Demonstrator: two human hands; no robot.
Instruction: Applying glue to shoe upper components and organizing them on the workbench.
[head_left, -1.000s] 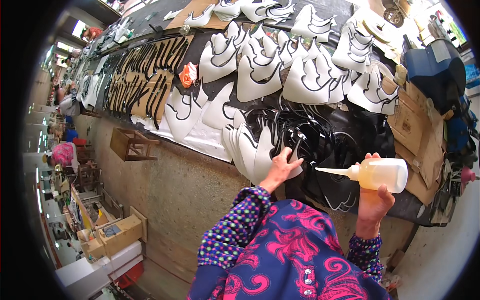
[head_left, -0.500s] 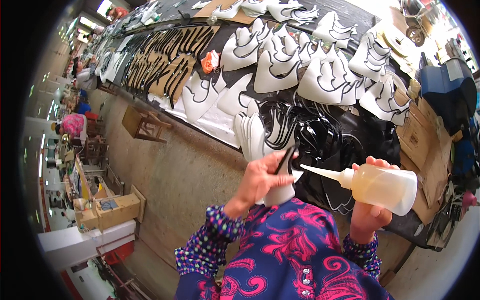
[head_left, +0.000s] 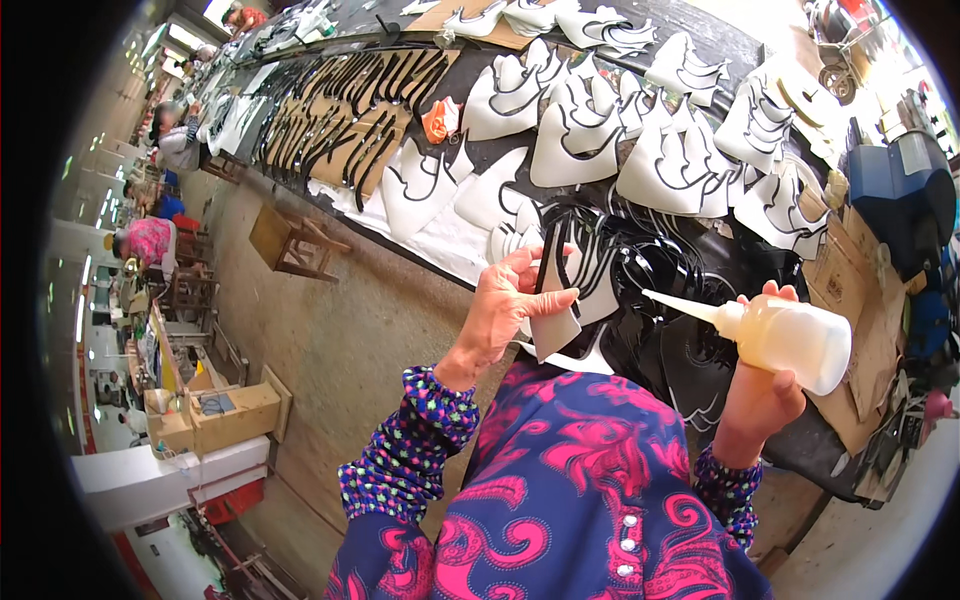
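My left hand [head_left: 500, 308] pinches a white cut piece with a black edge [head_left: 556, 335], thumb on the near face. It looks like a shoe-upper part, held up in front of my body. My right hand [head_left: 760, 395] is wrapped round a clear squeeze bottle [head_left: 800, 345] of pale yellowish liquid. The bottle lies sideways in the grip, its long thin nozzle [head_left: 680, 304] pointing left toward the piece but apart from it. Just beyond my left hand lie white pieces with black lines [head_left: 592, 270], partly hidden, beside glossy black pieces [head_left: 690, 365].
Several stacks of white pieces [head_left: 575, 140] with black curved edges cover the dark table. Black strips lie on cardboard [head_left: 330, 145] at the left, near a crumpled orange wrapper [head_left: 440, 120]. A wooden stool [head_left: 290, 240] stands on the floor. Blue machinery [head_left: 900, 185] is at right.
My left hand has moved up and slightly left with the white piece, away from the nozzle tip. The bottle has risen a little in my right hand. The whole view has shifted slightly.
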